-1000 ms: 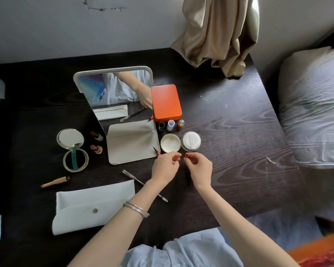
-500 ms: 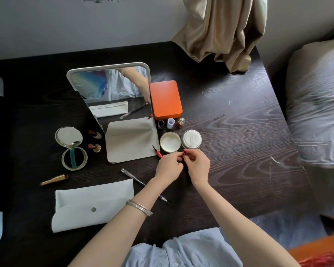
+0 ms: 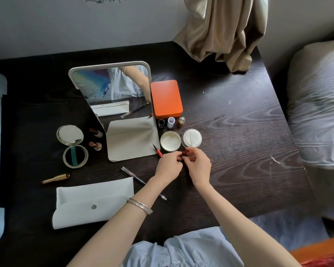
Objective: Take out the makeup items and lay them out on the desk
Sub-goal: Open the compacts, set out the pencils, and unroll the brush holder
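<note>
Left hand (image 3: 169,165) grasps a red liner pen (image 3: 157,150), tip pointing toward the mirror (image 3: 112,87); right hand (image 3: 199,166) pinches its red cap (image 3: 185,152). Both meet on the desk (image 3: 239,151) just in front of the open powder jar (image 3: 170,141), right of the mirror's base; white pouch (image 3: 93,201) lies nearer the person.

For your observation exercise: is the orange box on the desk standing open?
No. The orange box sits behind the three small bottles with its lid flat and closed.
</note>
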Available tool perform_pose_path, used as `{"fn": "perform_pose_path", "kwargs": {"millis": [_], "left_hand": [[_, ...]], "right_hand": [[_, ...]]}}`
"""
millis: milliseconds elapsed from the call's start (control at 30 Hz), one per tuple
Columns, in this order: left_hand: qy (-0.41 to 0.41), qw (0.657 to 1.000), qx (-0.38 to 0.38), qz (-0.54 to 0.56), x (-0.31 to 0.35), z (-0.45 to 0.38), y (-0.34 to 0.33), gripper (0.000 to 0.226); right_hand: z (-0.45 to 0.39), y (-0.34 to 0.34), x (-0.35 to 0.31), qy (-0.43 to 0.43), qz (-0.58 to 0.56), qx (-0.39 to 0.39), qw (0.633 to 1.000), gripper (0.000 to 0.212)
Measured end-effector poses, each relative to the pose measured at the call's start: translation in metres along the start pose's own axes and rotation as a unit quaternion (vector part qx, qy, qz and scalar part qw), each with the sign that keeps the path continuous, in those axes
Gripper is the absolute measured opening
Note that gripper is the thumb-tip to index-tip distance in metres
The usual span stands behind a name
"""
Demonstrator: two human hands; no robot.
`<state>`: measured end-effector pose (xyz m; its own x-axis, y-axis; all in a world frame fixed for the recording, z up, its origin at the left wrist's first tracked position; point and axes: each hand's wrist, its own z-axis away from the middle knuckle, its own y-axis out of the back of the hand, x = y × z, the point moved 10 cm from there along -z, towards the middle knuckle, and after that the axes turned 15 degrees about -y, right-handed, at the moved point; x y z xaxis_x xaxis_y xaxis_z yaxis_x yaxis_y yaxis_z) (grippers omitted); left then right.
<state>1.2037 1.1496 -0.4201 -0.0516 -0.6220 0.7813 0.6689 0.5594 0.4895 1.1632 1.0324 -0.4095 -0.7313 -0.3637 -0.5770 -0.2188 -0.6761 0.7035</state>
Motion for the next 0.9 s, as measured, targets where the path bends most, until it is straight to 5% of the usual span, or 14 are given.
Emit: {"fn": "perform_pose_path", "kwargs": {"millis": [300, 467, 700, 900], "left_hand": [[-0.006, 0.997, 0.058, 0.042, -0.004, 0.026, 0.028, 0.04], [-0.009, 0.984, 0.166, 0.06, -0.039, 0.075, 0.092, 0.032], [0.063, 0.942, 0.312, -0.103, -0.124, 0.183, 0.209, 0.028], [0.118, 0.922, 0.285, -0.235, -0.19, 0.221, 0.261, 0.033]], "right_hand": [[0.033, 0.014, 0.001, -0.032, -0.072, -0.041, 0.996, 0.04], [0.075, -0.03, -0.062, 0.113, -0.045, -0.131, 0.984, 0.017], [0.161, -0.155, -0.16, 0.27, 0.076, -0.269, 0.921, 0.015], [0.202, -0.224, -0.191, 0.277, 0.121, -0.258, 0.918, 0.022]]}}
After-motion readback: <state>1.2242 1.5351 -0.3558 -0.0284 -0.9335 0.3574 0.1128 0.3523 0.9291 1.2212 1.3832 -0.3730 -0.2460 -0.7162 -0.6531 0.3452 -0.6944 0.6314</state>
